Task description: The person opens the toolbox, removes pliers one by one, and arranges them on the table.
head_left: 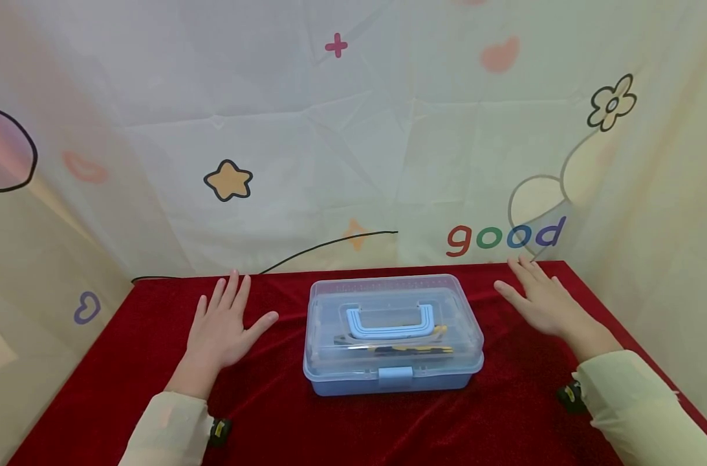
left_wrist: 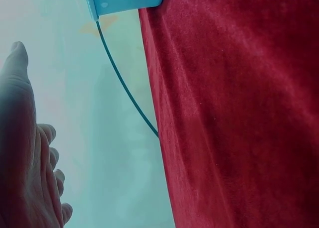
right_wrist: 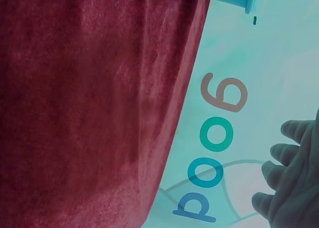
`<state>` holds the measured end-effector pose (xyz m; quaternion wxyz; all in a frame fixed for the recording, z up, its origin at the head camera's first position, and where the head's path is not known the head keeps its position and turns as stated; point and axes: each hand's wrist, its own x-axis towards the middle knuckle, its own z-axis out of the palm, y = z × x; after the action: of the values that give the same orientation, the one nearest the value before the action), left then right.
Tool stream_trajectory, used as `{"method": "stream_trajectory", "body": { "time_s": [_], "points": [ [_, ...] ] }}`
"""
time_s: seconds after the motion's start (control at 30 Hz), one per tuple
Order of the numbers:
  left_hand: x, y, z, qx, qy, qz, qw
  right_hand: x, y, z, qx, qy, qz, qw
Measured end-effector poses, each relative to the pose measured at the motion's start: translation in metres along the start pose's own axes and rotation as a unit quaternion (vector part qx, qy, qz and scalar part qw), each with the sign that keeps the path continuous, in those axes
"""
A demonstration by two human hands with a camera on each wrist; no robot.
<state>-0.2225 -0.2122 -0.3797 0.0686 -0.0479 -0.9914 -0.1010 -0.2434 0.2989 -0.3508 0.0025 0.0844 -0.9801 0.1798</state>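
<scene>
Nearest, low in the head view: pale sleeves (head_left: 167,430), with a small dark device (head_left: 571,396) at each wrist. Just beyond, left hand (head_left: 222,330) and right hand (head_left: 545,301), both open — fingers extended, thumbs turned inward, nothing in either grasp. Seem raised over the red-draped surface (head_left: 306,427) (cannot tell how high, or whether with any contact).

Between the two, well apart from both: a plastic box (head_left: 394,359), clear lid over a blue base. Stands flat on its base near the middle of the surface, lid down, clasp (head_left: 396,377) apparently fastened. Probably set there to lie within equal reach of both sides, and clasp-side near for easy access; hands probably spread wide to keep clear of it.

Points its clasp toward the person; runs its long axis left to right, nearly parallel to the surface's far edge. Carries its light blue handle (head_left: 391,333) folded toward the clasp side. Shows long yellow-and-black items (head_left: 411,350) through the lid — too indistinct to name — lying roughly along that same axis.

Farthest off, behind the surface: a pale wall cloth (head_left: 306,162), printed with an orange star (head_left: 228,180), a flower (head_left: 612,103) and the word "good" (head_left: 504,238).
</scene>
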Motion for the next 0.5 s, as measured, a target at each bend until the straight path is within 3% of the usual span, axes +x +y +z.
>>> {"method": "stream_trajectory", "body": {
  "time_s": [0.5],
  "points": [
    [-0.0023,0.0036,0.0014,-0.008,-0.006,0.000,0.9999,-0.0051,-0.0032,0.0029,0.037,0.005,-0.013,0.9992]
  ]
}}
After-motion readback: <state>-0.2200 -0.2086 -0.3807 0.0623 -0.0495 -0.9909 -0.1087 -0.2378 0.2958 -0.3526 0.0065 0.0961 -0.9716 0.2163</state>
